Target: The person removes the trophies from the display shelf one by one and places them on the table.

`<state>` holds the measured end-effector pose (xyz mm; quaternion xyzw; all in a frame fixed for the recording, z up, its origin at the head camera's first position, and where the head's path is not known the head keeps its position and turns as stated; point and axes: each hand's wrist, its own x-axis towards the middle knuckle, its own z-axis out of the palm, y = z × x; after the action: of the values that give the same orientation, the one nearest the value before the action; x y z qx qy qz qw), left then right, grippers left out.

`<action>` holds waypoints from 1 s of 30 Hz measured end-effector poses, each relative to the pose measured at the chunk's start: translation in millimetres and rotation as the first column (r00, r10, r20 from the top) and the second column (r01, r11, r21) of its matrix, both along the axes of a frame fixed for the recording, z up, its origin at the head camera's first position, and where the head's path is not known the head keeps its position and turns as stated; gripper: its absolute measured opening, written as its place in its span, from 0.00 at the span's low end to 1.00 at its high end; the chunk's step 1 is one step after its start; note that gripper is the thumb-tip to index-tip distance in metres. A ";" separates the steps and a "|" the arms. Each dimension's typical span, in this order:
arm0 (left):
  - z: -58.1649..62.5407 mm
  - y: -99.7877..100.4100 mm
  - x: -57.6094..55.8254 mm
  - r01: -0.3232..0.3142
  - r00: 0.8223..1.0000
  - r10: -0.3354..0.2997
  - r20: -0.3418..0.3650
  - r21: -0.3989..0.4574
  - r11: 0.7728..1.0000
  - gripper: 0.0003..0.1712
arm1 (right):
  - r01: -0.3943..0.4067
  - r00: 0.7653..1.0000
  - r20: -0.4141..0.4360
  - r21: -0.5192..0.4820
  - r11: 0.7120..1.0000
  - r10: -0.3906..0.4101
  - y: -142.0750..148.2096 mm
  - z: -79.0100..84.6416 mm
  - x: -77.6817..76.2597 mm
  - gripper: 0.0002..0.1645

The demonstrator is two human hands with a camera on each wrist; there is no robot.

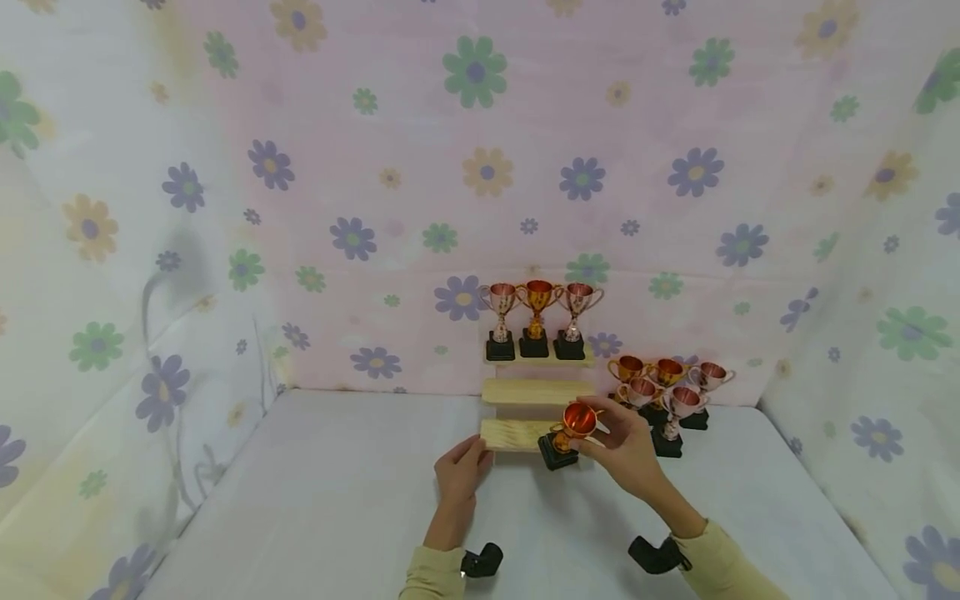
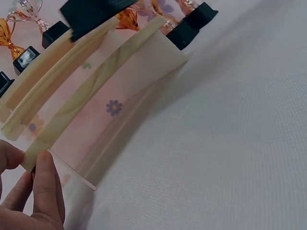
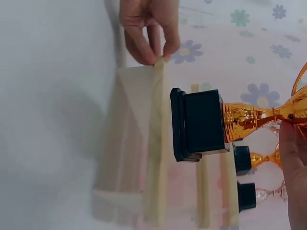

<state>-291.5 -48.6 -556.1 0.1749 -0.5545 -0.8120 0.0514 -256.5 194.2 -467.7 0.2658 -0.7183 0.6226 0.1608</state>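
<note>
My right hand [image 1: 632,450] holds a gold trophy cup [image 1: 579,421] with a black base, tilted, in front of the bottom tier of a small three-tier wooden shelf [image 1: 504,435]. In the right wrist view the trophy's black base [image 3: 204,123] shows large, with one finger against its gold cup. With thumb and fingertips, my left hand [image 1: 459,477] pinches the left end of the bottom board [image 2: 86,91]. On the top tier stand a silver trophy [image 1: 501,310], a gold trophy [image 1: 537,307] and another silver trophy [image 1: 576,310], side by side. The middle tier [image 1: 536,392] is bare.
Right of the shelf, several gold and silver trophies [image 1: 684,402] stand close together on the white-covered table [image 1: 345,492]. A flower-patterned cloth [image 1: 360,167] hangs behind and at both sides. Each wrist wears a black camera mount [image 1: 483,561].
</note>
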 end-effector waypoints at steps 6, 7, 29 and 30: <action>1.5 0.8 1.4 -0.014 1.000 0.014 0.000 0.005 1.000 0.19 | 0.036 0.999 0.016 0.048 0.998 -0.037 27.9 -13.1 18.1 0.34; 1.8 0.8 2.0 -0.015 1.000 0.015 -0.004 0.005 1.000 0.19 | 0.038 0.999 0.020 0.046 0.998 -0.039 32.5 -14.7 21.0 0.33; 2.6 0.2 1.9 0.003 1.000 -0.002 -0.028 0.023 1.000 0.19 | 0.205 0.960 0.133 0.259 0.944 -0.245 131.0 -26.8 67.2 0.34; 2.9 0.3 2.0 0.001 1.000 -0.001 -0.027 0.020 1.000 0.19 | 0.217 0.958 0.128 0.270 0.938 -0.259 134.9 -26.3 68.2 0.34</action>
<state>-289.5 -48.3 -553.1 0.1643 -0.5459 -0.8197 0.0567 -188.4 329.0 -494.0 0.1439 -0.8293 0.5212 0.1413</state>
